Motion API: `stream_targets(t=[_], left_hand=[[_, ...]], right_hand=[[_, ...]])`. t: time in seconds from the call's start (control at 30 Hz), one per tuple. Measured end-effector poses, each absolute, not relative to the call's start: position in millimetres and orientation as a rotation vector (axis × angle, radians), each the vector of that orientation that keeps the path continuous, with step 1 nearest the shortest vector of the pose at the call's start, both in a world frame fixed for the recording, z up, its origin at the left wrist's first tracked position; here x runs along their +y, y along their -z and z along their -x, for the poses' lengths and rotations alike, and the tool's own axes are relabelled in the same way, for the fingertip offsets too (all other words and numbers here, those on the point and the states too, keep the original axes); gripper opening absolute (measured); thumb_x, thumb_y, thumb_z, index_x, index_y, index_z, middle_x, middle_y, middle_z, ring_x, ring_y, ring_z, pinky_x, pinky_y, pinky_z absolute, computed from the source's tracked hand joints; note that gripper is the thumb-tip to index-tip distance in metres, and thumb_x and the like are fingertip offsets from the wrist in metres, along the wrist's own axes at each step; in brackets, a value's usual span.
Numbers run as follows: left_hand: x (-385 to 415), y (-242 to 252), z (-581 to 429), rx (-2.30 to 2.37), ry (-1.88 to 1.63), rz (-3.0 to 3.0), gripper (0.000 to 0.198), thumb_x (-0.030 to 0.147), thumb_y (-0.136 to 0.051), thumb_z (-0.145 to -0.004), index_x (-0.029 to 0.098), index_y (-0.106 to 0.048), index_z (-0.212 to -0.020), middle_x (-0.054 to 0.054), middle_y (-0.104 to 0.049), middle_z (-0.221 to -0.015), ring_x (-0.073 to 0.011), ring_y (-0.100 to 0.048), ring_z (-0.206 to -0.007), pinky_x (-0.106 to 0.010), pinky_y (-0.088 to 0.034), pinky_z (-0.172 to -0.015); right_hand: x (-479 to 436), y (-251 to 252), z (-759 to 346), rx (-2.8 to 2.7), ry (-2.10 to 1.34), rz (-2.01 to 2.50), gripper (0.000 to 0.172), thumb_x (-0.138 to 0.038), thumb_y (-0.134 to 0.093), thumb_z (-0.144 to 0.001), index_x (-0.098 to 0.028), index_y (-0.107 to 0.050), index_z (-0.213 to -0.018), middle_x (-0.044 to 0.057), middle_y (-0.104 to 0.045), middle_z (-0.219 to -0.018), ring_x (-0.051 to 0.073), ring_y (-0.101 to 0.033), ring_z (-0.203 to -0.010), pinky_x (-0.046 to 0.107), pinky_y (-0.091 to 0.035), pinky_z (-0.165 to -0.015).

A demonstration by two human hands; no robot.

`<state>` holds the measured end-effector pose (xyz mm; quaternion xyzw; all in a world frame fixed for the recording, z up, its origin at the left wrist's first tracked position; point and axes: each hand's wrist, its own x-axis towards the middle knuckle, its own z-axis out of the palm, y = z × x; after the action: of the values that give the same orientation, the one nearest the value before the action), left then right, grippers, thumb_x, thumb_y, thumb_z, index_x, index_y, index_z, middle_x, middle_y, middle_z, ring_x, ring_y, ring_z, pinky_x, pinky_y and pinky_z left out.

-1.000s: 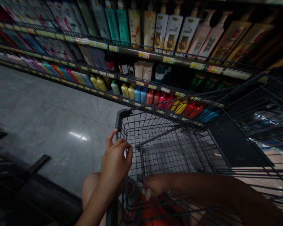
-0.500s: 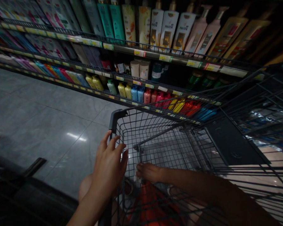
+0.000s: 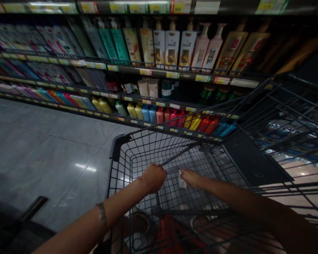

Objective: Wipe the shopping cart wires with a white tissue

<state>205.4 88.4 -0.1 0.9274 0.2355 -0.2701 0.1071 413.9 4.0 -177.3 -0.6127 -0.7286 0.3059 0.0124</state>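
My left hand [image 3: 154, 178] is closed in a fist over the wire shopping cart [image 3: 118, 146]. A thin metal bar of the cart runs up to its knuckles; whether the fingers grip anything is hidden. Just to the right, my right hand [image 3: 192, 178] pinches a crumpled white tissue [image 3: 182, 180], which hangs below the fingertips. The two hands are a short way apart, both above the cart's wire mesh. Below them, a red item [image 3: 165, 229] shows through the wires, too dark to make out its kind.
Shelves of pump bottles [image 3: 172, 49] and small colourful bottles [image 3: 152, 113] stand beyond the cart. A dark plastic panel [image 3: 254, 158] is on the cart's right side. Grey tiled floor [image 3: 47, 137] lies to the left, with a dark object [image 3: 34, 208] at lower left.
My left hand has left the cart's rim, moved right and closed. My right hand has moved right and farther forward with the tissue. The view has tilted up, showing a higher shelf edge.
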Motion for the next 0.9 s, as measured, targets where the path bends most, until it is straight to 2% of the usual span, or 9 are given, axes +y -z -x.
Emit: stream_targets(t=[0.1, 0.17, 0.3, 0.5, 0.63, 0.7, 0.77, 0.83, 0.9], left_hand=[[95.8, 52.0, -210.5, 0.723, 1.006, -2.684, 0.016, 0.022, -0.069, -0.086, 0.013, -0.068, -0.099, -0.009, -0.071, -0.103, -0.0224, -0.067, -0.099, -0.042, -0.054, -0.090], [97.0, 83.4, -211.9, 0.783, 1.104, -2.658, 0.025, 0.034, -0.067, -0.090, 0.014, -0.066, -0.105, -0.006, -0.068, -0.110, -0.0206, -0.065, -0.102, -0.045, -0.055, -0.093], [93.3, 130.6, -218.0, 0.990, 1.113, -2.648, 0.034, 0.039, -0.064, -0.092, 0.016, -0.062, -0.116, -0.008, -0.064, -0.120, -0.0223, -0.063, -0.108, -0.046, -0.055, -0.093], [79.8, 164.7, -221.0, 1.282, 0.994, -2.657, 0.037, 0.039, -0.062, -0.093, 0.017, -0.059, -0.123, -0.010, -0.060, -0.128, -0.0246, -0.060, -0.115, -0.049, -0.053, -0.096], [78.8, 168.0, -216.6, 1.304, 0.867, -2.712, 0.033, 0.038, -0.062, -0.093, 0.016, -0.061, -0.118, -0.009, -0.063, -0.122, -0.0232, -0.061, -0.111, -0.046, -0.053, -0.094], [83.3, 166.5, -215.1, 1.283, 0.811, -2.744, 0.026, 0.034, -0.059, -0.094, 0.015, -0.063, -0.112, -0.008, -0.066, -0.113, -0.0212, -0.063, -0.104, -0.043, -0.054, -0.090], [88.2, 165.2, -214.7, 1.269, 0.745, -2.782, 0.022, 0.025, -0.053, -0.096, 0.014, -0.064, -0.110, -0.009, -0.067, -0.107, -0.0218, -0.064, -0.099, -0.041, -0.053, -0.086], [90.5, 165.9, -215.0, 1.286, 0.675, -2.824, 0.028, 0.016, -0.046, -0.095, 0.013, -0.064, -0.117, -0.015, -0.066, -0.112, -0.0268, -0.062, -0.106, -0.045, -0.050, -0.090], [89.1, 169.6, -215.4, 1.335, 0.631, -2.848, 0.038, 0.012, -0.042, -0.093, 0.012, -0.062, -0.125, -0.020, -0.062, -0.122, -0.0324, -0.059, -0.116, -0.051, -0.048, -0.094]], right_hand=[[17.4, 165.0, -425.5, -2.371, -0.954, 1.929, 0.027, -0.004, -0.057, -0.074, -0.015, -0.068, -0.096, 0.013, -0.067, -0.120, 0.024, -0.063, -0.107, 0.033, -0.047, -0.095], [25.9, 160.8, -426.4, -2.326, -0.943, 1.970, 0.026, -0.004, -0.056, -0.074, -0.015, -0.067, -0.095, 0.012, -0.066, -0.119, 0.023, -0.062, -0.105, 0.033, -0.047, -0.094], [37.5, 165.6, -412.3, -2.173, -0.916, 1.951, 0.022, -0.004, -0.051, -0.078, -0.017, -0.065, -0.090, 0.010, -0.066, -0.112, 0.022, -0.060, -0.099, 0.031, -0.048, -0.089], [29.6, 181.6, -383.5, -2.155, -0.955, 1.977, 0.028, 0.003, -0.047, -0.077, -0.015, -0.066, -0.089, 0.012, -0.068, -0.109, 0.022, -0.062, -0.097, 0.032, -0.050, -0.085], [6.4, 187.9, -383.1, -2.244, -1.011, 1.924, 0.032, 0.003, -0.053, -0.070, -0.012, -0.069, -0.093, 0.017, -0.069, -0.114, 0.025, -0.066, -0.097, 0.034, -0.052, -0.085], [-4.3, 189.7, -388.1, -2.262, -1.107, 1.856, 0.028, 0.001, -0.060, -0.065, -0.014, -0.071, -0.086, 0.013, -0.072, -0.105, 0.024, -0.067, -0.091, 0.032, -0.052, -0.080], [-8.2, 189.1, -395.8, -2.205, -1.334, 1.826, 0.021, -0.003, -0.065, -0.061, -0.016, -0.070, -0.076, 0.007, -0.072, -0.085, 0.020, -0.067, -0.078, 0.028, -0.052, -0.070], [-2.2, 185.5, -406.0, -1.999, -1.577, 1.880, 0.015, -0.005, -0.067, -0.058, -0.017, -0.068, -0.069, 0.000, -0.066, -0.066, 0.016, -0.062, -0.064, 0.024, -0.047, -0.059], [12.9, 180.1, -418.0, -1.704, -1.640, 1.979, 0.012, -0.007, -0.066, -0.060, -0.017, -0.066, -0.067, -0.004, -0.060, -0.057, 0.013, -0.058, -0.056, 0.021, -0.041, -0.053]])
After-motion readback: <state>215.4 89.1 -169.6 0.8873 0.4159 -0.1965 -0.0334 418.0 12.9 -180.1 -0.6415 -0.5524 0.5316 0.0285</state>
